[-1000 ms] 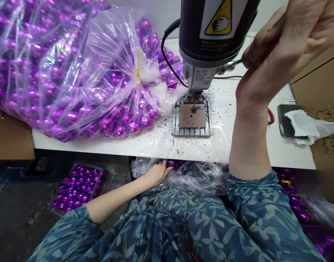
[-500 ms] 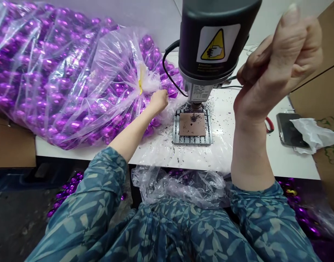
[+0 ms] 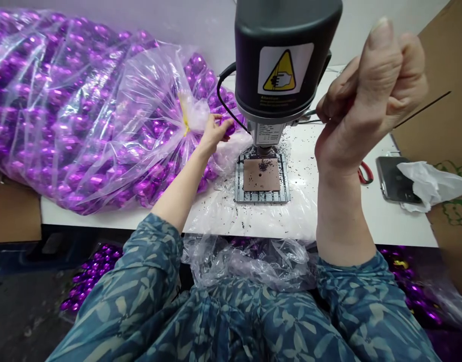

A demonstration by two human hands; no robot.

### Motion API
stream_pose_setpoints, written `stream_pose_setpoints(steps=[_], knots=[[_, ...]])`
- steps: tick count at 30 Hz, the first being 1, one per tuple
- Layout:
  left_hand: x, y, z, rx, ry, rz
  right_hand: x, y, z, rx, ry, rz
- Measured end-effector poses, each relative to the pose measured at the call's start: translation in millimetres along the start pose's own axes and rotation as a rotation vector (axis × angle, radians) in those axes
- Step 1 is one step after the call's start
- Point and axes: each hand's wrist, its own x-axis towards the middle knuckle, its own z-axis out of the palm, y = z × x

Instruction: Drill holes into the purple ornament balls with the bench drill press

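My left hand (image 3: 216, 131) reaches over the purple balls (image 3: 201, 75) beside the knotted neck of a clear bag, its thumb and fingers apart. A ball shows close to its fingertips; whether they touch it is unclear. On the right, my right hand (image 3: 370, 95) is closed round the lever (image 3: 309, 114) of a black bench machine (image 3: 287, 60) with a yellow warning label. Below the machine's spindle, a brown square board (image 3: 261, 181) with a small dark hole rests on a slotted metal base (image 3: 240, 197), with dark crumbs scattered over it.
The large clear bag (image 3: 83, 110) of purple balls, tied with yellow, fills the left. To the right lie red-handled pliers (image 3: 367, 173), a phone (image 3: 393, 181), crumpled tissue (image 3: 427, 181) and cardboard (image 3: 450, 100). Loose clear plastic (image 3: 249, 261) hangs over the table's front edge.
My left hand's fingers have spread from a closed shape. My right hand stays on the lever. The whole view has shifted slightly, with the machine now further left in the picture.
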Motion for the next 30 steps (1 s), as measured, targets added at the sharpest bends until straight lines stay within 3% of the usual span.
stream_pose_setpoints(steps=[3,6,9,12,16,24,30], knots=[[-38,44,-16.6,-0.305,-0.021,-0.241,0,0,-1,0.003,-0.006,0.003],[-85,87,-23.2,-0.552,-0.100,-0.369,0,1,-1,-0.003,-0.010,-0.001],[-122,103,-18.8,-0.656,-0.170,-0.440,1,2,-1,-0.022,-0.006,-0.006],[-141,97,-7.5,-0.636,-0.213,-0.448,1,5,0,-0.041,0.012,-0.033],[-148,81,9.9,-0.455,-0.271,-0.362,1,7,0,-0.074,0.009,-0.040],[-136,61,27.6,-0.227,-0.266,-0.204,-2,6,0,-0.122,0.006,-0.036],[-129,56,33.3,-0.106,-0.371,-0.130,-2,10,0,-0.165,-0.015,-0.088]])
